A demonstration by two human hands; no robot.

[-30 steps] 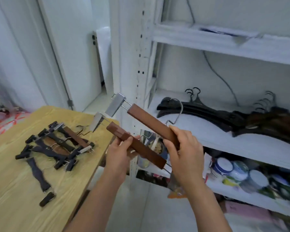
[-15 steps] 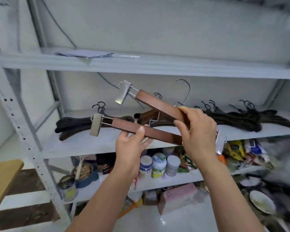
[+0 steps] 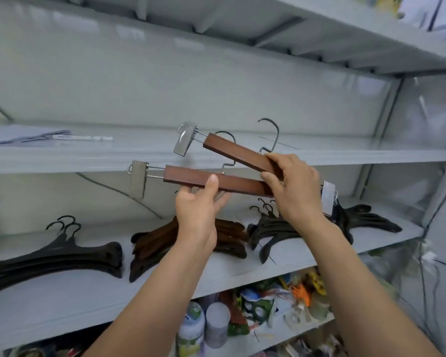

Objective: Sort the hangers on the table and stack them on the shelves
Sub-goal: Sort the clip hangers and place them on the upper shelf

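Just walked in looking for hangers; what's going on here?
A person faces the shelves with two wooden clip hangers. The left hand grips the lower hanger, the right hand grips the upper hanger, their right ends meeting. Neither lies on a shelf yet. Piles of black hangers and brown hangers sit on the shelf below.

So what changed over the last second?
The view swung from the table to the shelves; the left hand, still gripping the lower hanger, and the right hand, still gripping the upper hanger, rose in front of the upper shelf. Nothing grabbed or released.
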